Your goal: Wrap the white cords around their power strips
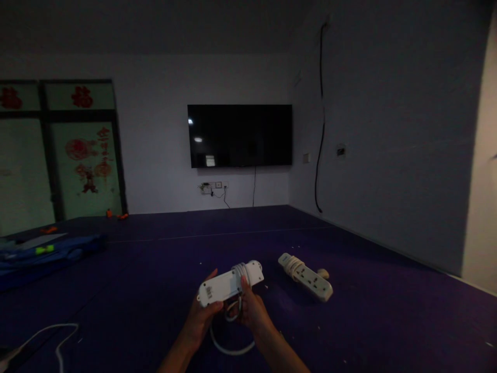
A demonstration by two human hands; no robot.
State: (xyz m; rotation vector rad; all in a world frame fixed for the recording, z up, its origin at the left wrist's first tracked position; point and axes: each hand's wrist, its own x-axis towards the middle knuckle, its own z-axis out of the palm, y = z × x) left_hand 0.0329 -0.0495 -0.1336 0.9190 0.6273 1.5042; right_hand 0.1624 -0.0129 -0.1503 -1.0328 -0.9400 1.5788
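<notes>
A white power strip (223, 288) is held up in front of me, its underside with a label facing me. My left hand (202, 312) grips its left end, thumb along the lower edge. White cord is wound several times around the strip near its right end, and a loose loop of the cord (233, 353) hangs below. My right hand (250, 305) is closed at those windings, thumb pressed on the cord. To the right, a second power strip (310, 280) lies sockets up on the purple surface, its own cord wrapped round one end and its plug beside it.
The purple surface (174, 254) stretches to the walls. Blue cloth (73, 248) with a green item lies at the left, and a white cable (58, 327) at the lower left. Small orange things (122, 216) sit near the door. A television (240, 135) hangs on the far wall; a black cable (321, 140) dangles at right.
</notes>
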